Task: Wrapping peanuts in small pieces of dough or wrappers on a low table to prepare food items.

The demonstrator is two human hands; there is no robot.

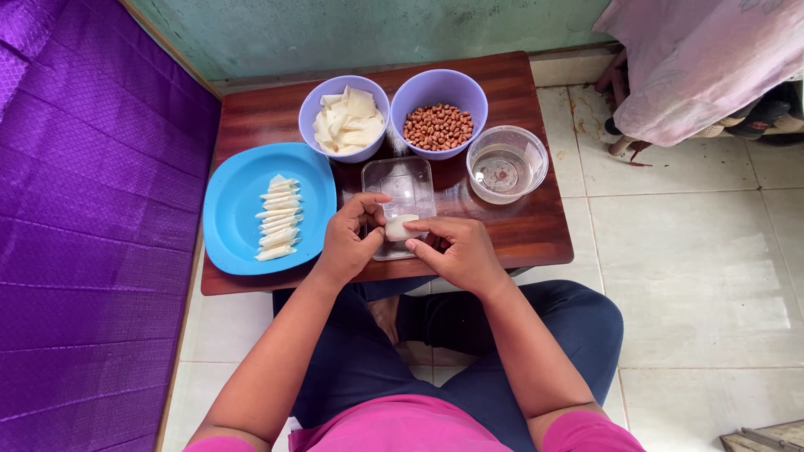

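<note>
Both your hands are pinched on one small white wrapper piece, fingertips closed on it from either side. Left hand grips its left edge with thumb and forefinger; right hand holds the right edge, thumb on top. The piece sits between the two hands, just above the clear rectangular plastic tray at the front middle of the low wooden table. Can't tell if anything is folded inside it.

Left of your left hand: blue plate with a column of folded white pieces stacked front to back. Behind the tray: purple bowl holding flat white wrapper sheets, and just beside it on the right a second purple bowl of peanuts. Right of those, a clear round bowl with water.

You're sitting cross-legged on the tiled floor. Purple cloth along your left, pink cloth at the far right.
</note>
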